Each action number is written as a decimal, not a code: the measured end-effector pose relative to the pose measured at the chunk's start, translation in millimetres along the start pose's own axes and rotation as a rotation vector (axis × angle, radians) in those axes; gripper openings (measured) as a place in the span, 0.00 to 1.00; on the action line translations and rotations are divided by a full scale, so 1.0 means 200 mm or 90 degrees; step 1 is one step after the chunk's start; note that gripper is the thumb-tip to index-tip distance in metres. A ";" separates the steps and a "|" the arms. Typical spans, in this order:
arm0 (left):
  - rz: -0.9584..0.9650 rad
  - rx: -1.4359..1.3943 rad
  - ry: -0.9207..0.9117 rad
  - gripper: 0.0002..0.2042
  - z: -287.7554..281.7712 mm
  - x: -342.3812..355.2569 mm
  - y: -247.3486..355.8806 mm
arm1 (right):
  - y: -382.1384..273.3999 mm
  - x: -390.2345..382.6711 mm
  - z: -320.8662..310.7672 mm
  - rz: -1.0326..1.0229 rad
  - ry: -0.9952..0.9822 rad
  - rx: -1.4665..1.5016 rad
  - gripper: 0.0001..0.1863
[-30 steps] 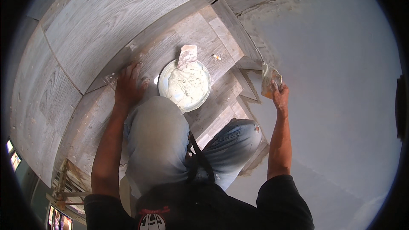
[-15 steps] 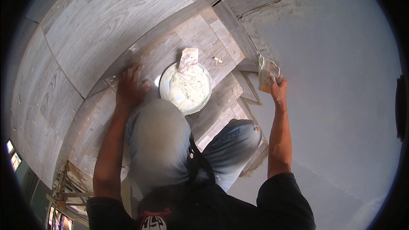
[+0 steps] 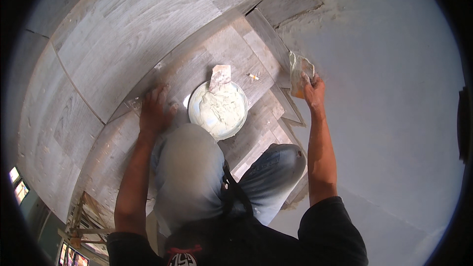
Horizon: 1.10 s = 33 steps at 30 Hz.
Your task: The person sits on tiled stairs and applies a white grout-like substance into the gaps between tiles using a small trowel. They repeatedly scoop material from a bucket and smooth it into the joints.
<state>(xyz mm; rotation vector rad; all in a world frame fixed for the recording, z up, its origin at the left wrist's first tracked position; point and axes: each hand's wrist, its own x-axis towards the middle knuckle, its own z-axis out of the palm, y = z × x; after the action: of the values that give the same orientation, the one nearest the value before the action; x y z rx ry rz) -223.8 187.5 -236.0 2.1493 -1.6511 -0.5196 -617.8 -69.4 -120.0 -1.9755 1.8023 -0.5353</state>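
My right hand point(image 3: 314, 91) is closed on a flat, partly see-through putty spreader point(image 3: 297, 74) with a pale smear along its edges. The spreader is against or close to the grey wall beside the end of a tiled stair step; whether it touches cannot be told. My left hand point(image 3: 155, 111) lies on the wood-look tile with its fingers stretched out, holding nothing. Between my hands a round bowl point(image 3: 191, 113) holds creamy white paste point(image 3: 221, 108). A smudged flat piece point(image 3: 220, 76) stands in the paste at the bowl's far rim.
Wood-look tiled steps point(image 3: 143, 24) rise on the left and far side. The grey wall point(image 3: 384, 93) fills the right. A cigarette-like stick point(image 3: 253, 77) lies on the tile beyond the bowl. My bent knees point(image 3: 189, 162) are close to the bowl. A wooden frame point(image 3: 84, 226) stands at lower left.
The whole view has shifted slightly. My right hand with the spreader has moved a little left and farther along the wall edge. My left hand stays on the tile.
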 end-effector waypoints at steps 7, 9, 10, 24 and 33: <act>0.001 0.016 -0.012 0.32 0.03 0.00 -0.03 | -0.15 0.07 0.10 -0.017 0.007 -0.023 0.15; 0.007 0.010 -0.003 0.32 0.03 0.00 -0.03 | -0.16 0.09 0.12 -0.031 0.021 -0.055 0.16; 0.013 0.004 0.005 0.32 0.03 -0.01 -0.03 | -0.17 0.10 0.14 -0.037 0.027 -0.072 0.16; -0.019 0.035 -0.029 0.32 -0.02 0.00 0.00 | -0.33 0.00 0.22 -0.085 0.041 -0.007 0.16; 0.041 -0.006 0.010 0.29 -0.01 0.03 0.04 | 0.08 -0.32 -0.12 0.037 0.021 0.080 0.15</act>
<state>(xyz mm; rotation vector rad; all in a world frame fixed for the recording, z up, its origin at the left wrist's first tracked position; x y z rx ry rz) -228.1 180.5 -229.8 2.0809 -1.6994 -0.4906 -649.7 -8.0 -107.8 -1.8355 1.7927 -0.6503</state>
